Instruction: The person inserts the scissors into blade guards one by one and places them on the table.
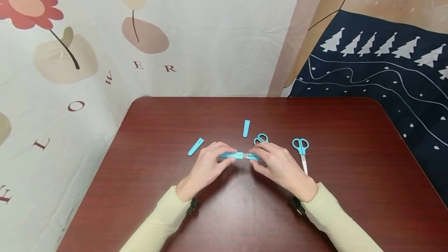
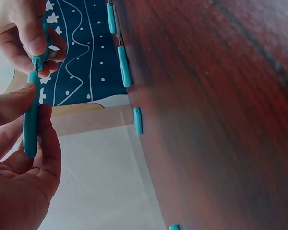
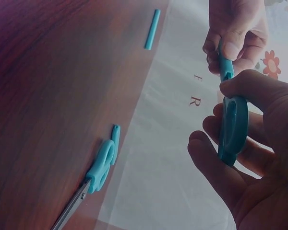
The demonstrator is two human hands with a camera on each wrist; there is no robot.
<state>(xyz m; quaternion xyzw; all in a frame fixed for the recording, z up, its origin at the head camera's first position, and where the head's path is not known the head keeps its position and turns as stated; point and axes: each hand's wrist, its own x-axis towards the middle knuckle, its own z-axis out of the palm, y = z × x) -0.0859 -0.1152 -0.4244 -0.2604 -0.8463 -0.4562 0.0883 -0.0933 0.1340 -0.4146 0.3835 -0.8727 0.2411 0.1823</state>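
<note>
Above the table, my left hand (image 1: 209, 163) (image 2: 24, 153) holds a light-blue sheath (image 1: 239, 155) (image 2: 31, 120) between thumb and fingers. My right hand (image 1: 280, 166) (image 3: 259, 134) grips the blue handle (image 1: 252, 157) (image 3: 234, 127) of a pair of scissors. A short stretch of metal blade (image 1: 246, 156) shows between handle and sheath, the tip hidden inside the sheath. Partly behind my right hand, a second pair of scissors (image 1: 261, 139) (image 3: 100, 167) lies on the table, its blades hidden in the head view but bare in the right wrist view.
A third pair of scissors (image 1: 301, 146), blades bare, lies on the brown table (image 1: 238, 213) right of my right hand. One loose blue sheath (image 1: 196, 147) is left of my left hand; another (image 1: 246, 128) lies beyond both hands. Printed cloths (image 1: 217, 34) hang behind the table.
</note>
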